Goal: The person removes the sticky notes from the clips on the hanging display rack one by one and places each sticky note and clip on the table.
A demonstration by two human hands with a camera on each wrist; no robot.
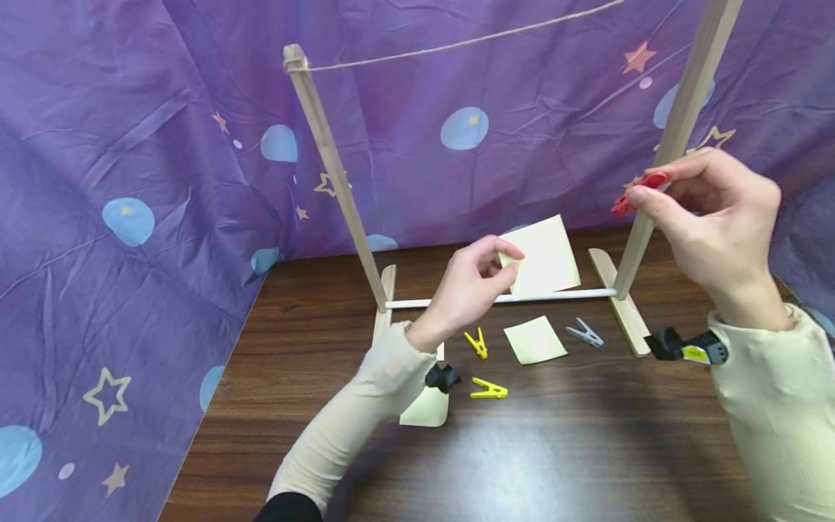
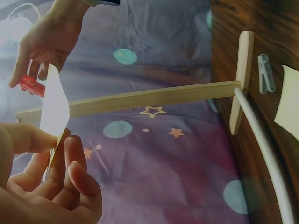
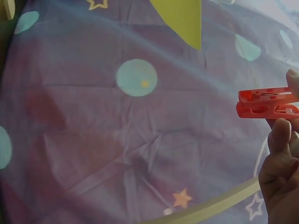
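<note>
My left hand (image 1: 475, 279) pinches a pale yellow sticky note (image 1: 544, 257) by its left edge, thumb against fingers, holding it up off the table. Seen from the left wrist, the note (image 2: 55, 109) stands nearly edge-on above the thumb. Higher and to the right, my right hand (image 1: 724, 217) grips a red clothespin (image 1: 641, 193) between thumb and fingers. In the right wrist view the red clothespin (image 3: 264, 103) points left, away from the fingertips, with the note's yellow corner (image 3: 184, 21) at the top.
A wooden frame with two posts (image 1: 339, 181) carries a string (image 1: 457, 48) across its top and a white rod (image 1: 554, 296) low down. On the table lie two yellow clothespins (image 1: 489, 389), a grey clothespin (image 1: 585, 333) and a flat note (image 1: 536, 341). Another note (image 1: 425, 408) is partly under my left sleeve.
</note>
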